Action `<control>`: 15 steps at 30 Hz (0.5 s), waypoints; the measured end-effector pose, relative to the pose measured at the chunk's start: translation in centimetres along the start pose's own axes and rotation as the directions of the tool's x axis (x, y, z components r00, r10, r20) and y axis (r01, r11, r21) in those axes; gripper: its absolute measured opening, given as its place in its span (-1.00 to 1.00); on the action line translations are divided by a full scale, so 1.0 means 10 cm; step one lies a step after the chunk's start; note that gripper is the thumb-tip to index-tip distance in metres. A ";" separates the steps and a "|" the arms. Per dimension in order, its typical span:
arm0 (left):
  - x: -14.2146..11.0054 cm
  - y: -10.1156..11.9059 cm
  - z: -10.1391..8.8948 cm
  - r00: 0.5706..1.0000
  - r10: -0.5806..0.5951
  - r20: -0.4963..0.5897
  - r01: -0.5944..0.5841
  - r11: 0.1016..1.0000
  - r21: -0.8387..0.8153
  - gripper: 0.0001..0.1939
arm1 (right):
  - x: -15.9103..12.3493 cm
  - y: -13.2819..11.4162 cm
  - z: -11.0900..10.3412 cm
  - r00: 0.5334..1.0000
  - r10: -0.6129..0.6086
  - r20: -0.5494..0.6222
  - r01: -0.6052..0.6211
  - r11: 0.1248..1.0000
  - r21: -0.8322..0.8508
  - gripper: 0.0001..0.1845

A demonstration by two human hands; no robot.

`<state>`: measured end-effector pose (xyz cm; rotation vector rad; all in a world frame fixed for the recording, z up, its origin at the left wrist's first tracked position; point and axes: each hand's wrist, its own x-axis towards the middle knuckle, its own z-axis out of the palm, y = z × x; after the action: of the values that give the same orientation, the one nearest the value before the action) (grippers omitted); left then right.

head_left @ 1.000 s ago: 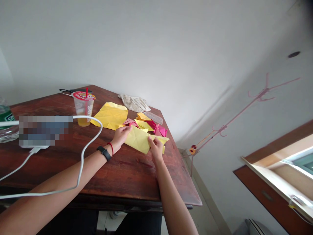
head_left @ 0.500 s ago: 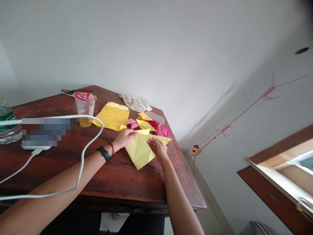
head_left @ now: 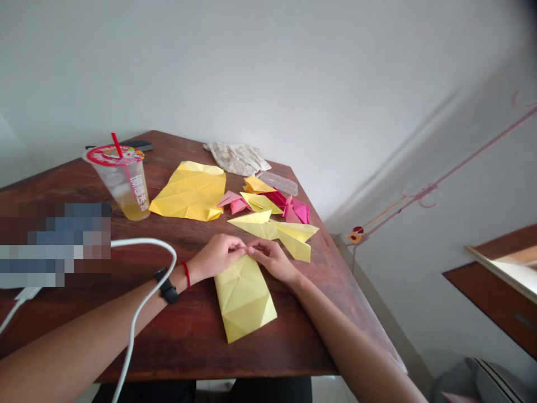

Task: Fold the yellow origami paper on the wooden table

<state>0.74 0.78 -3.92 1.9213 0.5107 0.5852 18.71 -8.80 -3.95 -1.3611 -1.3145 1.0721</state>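
A creased sheet of pale yellow paper (head_left: 245, 299) lies folded on the table in front of me. My left hand (head_left: 220, 254) pinches its far end, thumb and fingers pressed together. Right beside it, my right hand (head_left: 271, 257) grips the same end, and the fingertips of both hands meet there. Just beyond my hands rests a pale yellow folded paper piece (head_left: 289, 232) with pointed flaps. Farther back are pink folded paper (head_left: 235, 201), magenta folded paper (head_left: 297, 210) and an orange-yellow folded piece (head_left: 258, 184).
A creased yellow sheet (head_left: 188, 190) lies flat behind my left hand. To its left a drink cup (head_left: 130, 187) with a red straw stands on the wooden table (head_left: 176, 341). A white cable (head_left: 136, 308) hangs across my left forearm. A cloth (head_left: 237, 158) lies by the wall.
My hands have come together at the paper's far end. The sheet now lies as a narrower folded shape, apart from the pointed piece behind it. The view has shifted closer.
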 end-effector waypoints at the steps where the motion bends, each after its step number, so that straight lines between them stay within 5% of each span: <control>1: -0.01 0.01 0.00 1.000 0.004 0.011 -0.004 1.000 0.009 -0.64 | -0.02 0.01 0.00 1.000 0.009 0.001 -0.009 1.000 0.018 -0.64; 15: 0.00 0.08 -0.03 0.997 -0.031 0.075 0.028 0.999 0.042 -0.67 | -0.06 0.05 0.02 0.995 0.042 -0.091 -0.035 0.996 0.084 -0.69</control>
<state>0.62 0.67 -3.13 1.9636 0.5056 0.4845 18.60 -9.37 -4.47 -1.3629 -1.1689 1.0650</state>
